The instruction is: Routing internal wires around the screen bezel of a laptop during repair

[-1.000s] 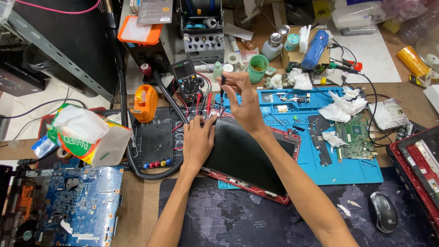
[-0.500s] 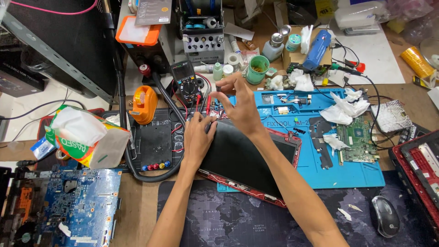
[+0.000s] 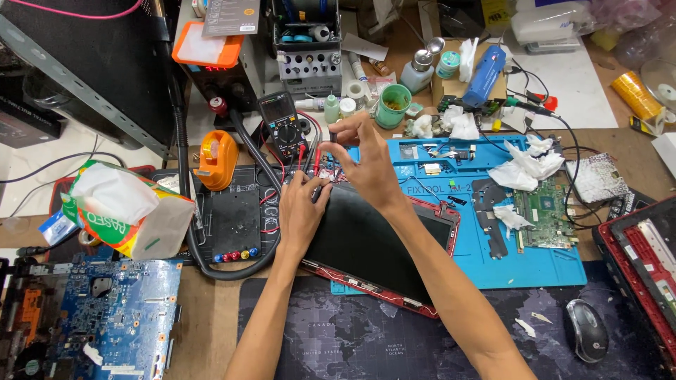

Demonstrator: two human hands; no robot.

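A dark laptop panel with a red frame [image 3: 373, 253] lies tilted across the blue work mat [image 3: 542, 267]. My left hand [image 3: 299, 214] rests palm down on the panel's upper left corner, fingers curled at the edge where the red test lead [image 3: 301, 156] ends. My right hand [image 3: 366, 158] hovers just above that corner, thumb and fingers pinched on a thin black probe [image 3: 332, 132]. Just behind both hands, the black multimeter [image 3: 283, 125] stands with its leads running down to them.
A tissue pack [image 3: 123, 211] and a blue circuit board [image 3: 113, 317] lie at the left. An orange tool [image 3: 217, 158] sits on a black mat [image 3: 236, 225]. A green board [image 3: 542, 211], crumpled tissues [image 3: 524, 165], a mouse [image 3: 586, 329] and a red-framed case [image 3: 644, 260] are on the right.
Both hands stay at the panel's upper left corner. The right hand's fingers have shifted slightly around the black probe; nothing else has moved.
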